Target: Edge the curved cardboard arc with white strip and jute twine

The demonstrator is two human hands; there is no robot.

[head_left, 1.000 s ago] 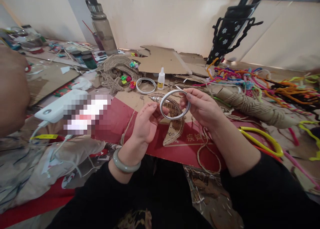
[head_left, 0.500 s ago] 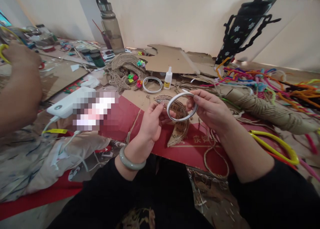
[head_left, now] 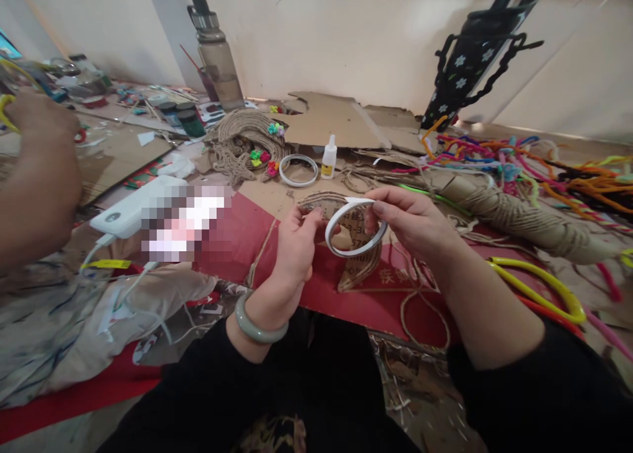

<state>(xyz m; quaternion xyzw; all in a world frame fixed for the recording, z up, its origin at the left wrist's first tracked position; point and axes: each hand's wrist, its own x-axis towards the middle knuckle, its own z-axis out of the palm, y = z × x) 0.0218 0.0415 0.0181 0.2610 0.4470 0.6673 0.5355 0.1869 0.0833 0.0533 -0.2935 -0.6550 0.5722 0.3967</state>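
Note:
My right hand [head_left: 413,223] pinches a thin roll of white double-sided tape [head_left: 352,252] at its right side. A pale end of the tape stands out from the top of the ring. My left hand [head_left: 295,245], with a pale green bangle [head_left: 257,324] on its wrist, has thumb and fingers closed at the upper left end of a crescent-shaped cardboard piece [head_left: 360,263]. Twine rows edge this crescent, and dark print shows on its face. The tape roll hangs in front of it and hides part of it. Red printed cardboard [head_left: 316,300] lies beneath.
Behind my hands stand a small glue bottle [head_left: 329,159] and another tape roll [head_left: 315,176]. A twine-wrapped tube [head_left: 524,219] and pipe cleaners [head_left: 514,166] lie right. A power bank [head_left: 138,206] is at left, near another person's arm [head_left: 37,182]. Two drinking bottles stand at the back.
The tape roll has dropped slightly and tilted, showing more of its white outer side. The crescent has shifted a little right and turned more toward me. My view has tipped up slightly.

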